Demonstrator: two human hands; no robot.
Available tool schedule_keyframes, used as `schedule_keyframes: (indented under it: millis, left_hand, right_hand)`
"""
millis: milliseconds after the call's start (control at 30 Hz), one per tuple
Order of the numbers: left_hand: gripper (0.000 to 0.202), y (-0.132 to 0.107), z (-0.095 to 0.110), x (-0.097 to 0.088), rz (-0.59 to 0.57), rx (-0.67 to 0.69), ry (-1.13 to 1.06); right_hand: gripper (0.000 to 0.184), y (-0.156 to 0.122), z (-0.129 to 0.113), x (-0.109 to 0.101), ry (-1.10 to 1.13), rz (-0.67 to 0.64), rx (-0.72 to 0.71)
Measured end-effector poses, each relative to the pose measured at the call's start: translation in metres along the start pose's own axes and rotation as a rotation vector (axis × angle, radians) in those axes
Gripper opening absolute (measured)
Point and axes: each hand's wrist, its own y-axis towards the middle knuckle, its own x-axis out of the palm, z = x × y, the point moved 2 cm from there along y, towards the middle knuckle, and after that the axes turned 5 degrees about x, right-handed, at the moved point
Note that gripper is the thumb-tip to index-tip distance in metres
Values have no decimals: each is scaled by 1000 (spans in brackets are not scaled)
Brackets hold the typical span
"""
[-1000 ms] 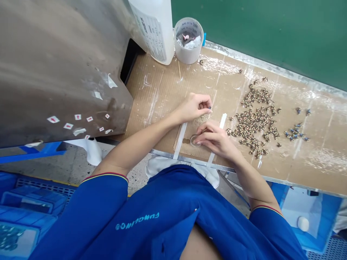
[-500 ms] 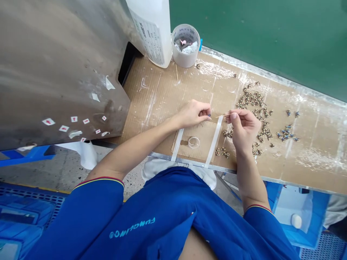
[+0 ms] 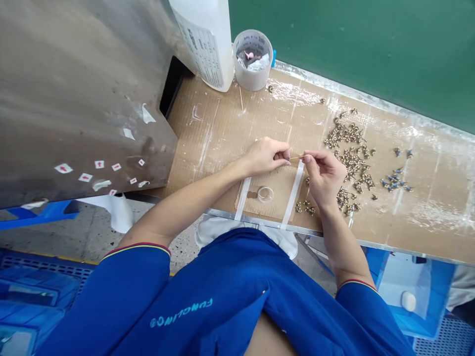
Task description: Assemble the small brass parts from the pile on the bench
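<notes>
My left hand (image 3: 267, 154) is closed, its fingertips pinching a small blue-tipped part (image 3: 287, 159) that is mostly hidden. Between thumb and finger, my right hand (image 3: 323, 173) grips a thin wooden toothpick (image 3: 296, 157). The toothpick points left, and its tip meets the blue-tipped part or lies very close to it. Just below the hands, a small clear round dish (image 3: 265, 194) sits on a taped cardboard piece (image 3: 282, 207). To the right of my right hand spreads a pile of small brass-coloured metal parts (image 3: 351, 160).
Several blue-tipped metal parts (image 3: 396, 180) lie farther right on the cardboard-covered bench (image 3: 438, 212). At the back stand a tape roll (image 3: 253, 79) holding scraps and a white bottle (image 3: 208, 44). Another toothpick (image 3: 241, 99) lies near them. A metal panel (image 3: 85, 89) rises at left.
My right hand has moved left, bringing the toothpick's tip up to the part in my left hand. The left hand has stayed nearly still.
</notes>
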Motion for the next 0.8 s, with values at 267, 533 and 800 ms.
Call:
schedule_keyframes:
  millis: [267, 533, 800]
  left_hand:
    - [7, 0, -2, 1, 4, 36, 21]
    - [6, 0, -4, 1, -2, 35, 22]
    - [5, 0, -2, -1, -6, 24, 2]
  right_hand:
    - [31, 0, -2, 1, -46, -4, -47]
    - [29, 0, -6, 0, -69, -32, -112]
    - [29, 1, -5, 1, -63, -55, -76]
